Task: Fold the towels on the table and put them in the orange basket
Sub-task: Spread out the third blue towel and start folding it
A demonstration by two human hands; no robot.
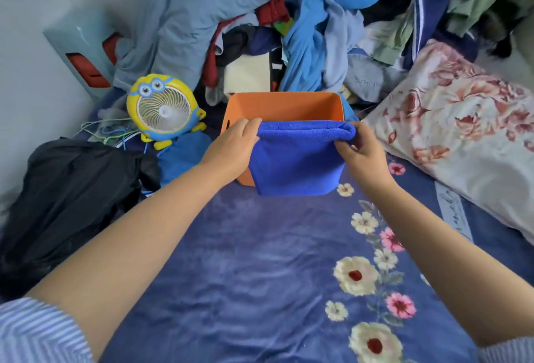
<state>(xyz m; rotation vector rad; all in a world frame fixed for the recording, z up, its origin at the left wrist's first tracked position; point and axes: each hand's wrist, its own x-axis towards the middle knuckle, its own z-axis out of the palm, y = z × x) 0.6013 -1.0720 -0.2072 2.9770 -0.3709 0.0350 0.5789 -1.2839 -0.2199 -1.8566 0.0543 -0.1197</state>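
A folded blue towel (297,160) hangs in the air in front of the orange basket (277,105), hiding most of the basket's near wall. My left hand (231,146) pinches the towel's top left corner. My right hand (361,149) pinches the top right corner. The folded top edge is level with the basket's front rim. What I can see of the inside of the basket holds nothing. The basket stands on a blue flowered bedspread (260,276).
A yellow and blue cartoon fan (163,111) stands left of the basket. A heap of clothes (289,24) rises behind it. A flowered pillow (462,137) lies at the right, and a black garment (72,195) at the left.
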